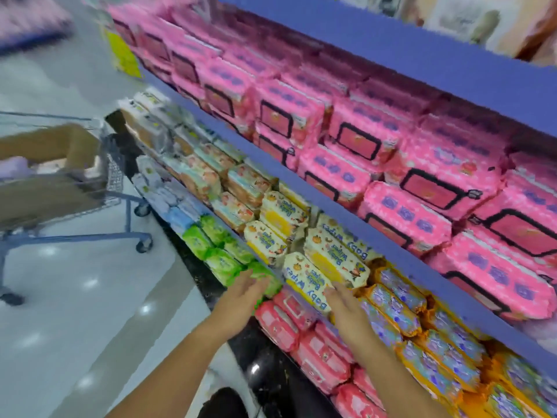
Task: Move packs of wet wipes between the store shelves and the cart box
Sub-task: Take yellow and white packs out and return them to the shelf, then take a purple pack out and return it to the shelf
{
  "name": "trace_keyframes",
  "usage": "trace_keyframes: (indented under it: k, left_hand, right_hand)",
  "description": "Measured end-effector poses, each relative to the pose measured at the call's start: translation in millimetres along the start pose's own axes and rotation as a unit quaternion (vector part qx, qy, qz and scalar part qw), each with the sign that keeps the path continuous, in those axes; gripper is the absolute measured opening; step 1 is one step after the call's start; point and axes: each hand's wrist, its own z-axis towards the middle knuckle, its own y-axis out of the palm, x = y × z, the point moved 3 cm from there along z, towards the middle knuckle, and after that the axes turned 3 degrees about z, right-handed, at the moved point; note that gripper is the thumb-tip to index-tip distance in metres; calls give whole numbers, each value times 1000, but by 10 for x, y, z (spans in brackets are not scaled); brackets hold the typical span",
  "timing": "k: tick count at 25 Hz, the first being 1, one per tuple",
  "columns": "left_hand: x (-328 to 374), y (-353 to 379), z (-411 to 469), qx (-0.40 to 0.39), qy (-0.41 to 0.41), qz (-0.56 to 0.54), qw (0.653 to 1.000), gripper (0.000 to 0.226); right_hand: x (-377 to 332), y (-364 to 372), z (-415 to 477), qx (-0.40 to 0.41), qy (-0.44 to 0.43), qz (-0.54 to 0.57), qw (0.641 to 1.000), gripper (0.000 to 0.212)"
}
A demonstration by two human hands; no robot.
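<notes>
Nearest the camera, two bare forearms reach up toward the shelving. The left hand (241, 300) is spread flat with loose fingers, its grip released, just left of the yellow-and-cream baby wipes pack (304, 280) that juts out at the front edge of the middle shelf; its fingertips lie over a green pack (265, 277) on the level below. The right hand (346, 309) has its fingers extended too, grasping nothing, fingertips touching or almost touching the lower right end of that same baby wipes pack; blur keeps me from telling which.

Below that pack, red packs (289, 321) lie in rows on the lowest level, and to its right orange packs with purple print (398, 309) run off toward the frame's corner. Behind and beside the pack sit more yellow-and-cream baby wipes packs (334, 257) of the same print, stacked unevenly. Further left along its shelf come peach and pale blue packs (238, 188).

Above the pack, past the blue shelf edge (301, 182), bright pink packs (428, 182) fill the upper shelf.

Well left of the pack, across the glossy floor (90, 297), stands a shopping cart (120, 182) holding an open cardboard box (69, 146); something pale lies inside it, too blurred to identify.
</notes>
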Motion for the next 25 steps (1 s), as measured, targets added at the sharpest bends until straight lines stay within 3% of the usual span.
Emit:
trace_keyframes:
  k: [2, 5, 10, 19, 25]
  left_hand:
    - [-23, -580, 24, 39, 5, -20, 999, 81]
    - [-87, -1485, 60, 82, 10, -45, 996, 61]
    - [-243, -2839, -20, 174, 7, -103, 979, 56]
    - [-779, -4703, -181, 306, -30, -158, 938, 62]
    - [-909, -6125, 400, 359, -53, -158, 918, 68]
  right_hand:
    - [-415, 496, 134, -25, -20, -24, 999, 54]
    - [-980, 1323, 346, -68, -68, -55, 994, 56]
    - [-1732, 2625, 520, -151, -109, -81, 979, 58]
    - [-2736, 4835, 880, -268, -149, -154, 939, 55]
    - [-3445, 6413, 1406, -334, -163, -147, 916, 52]
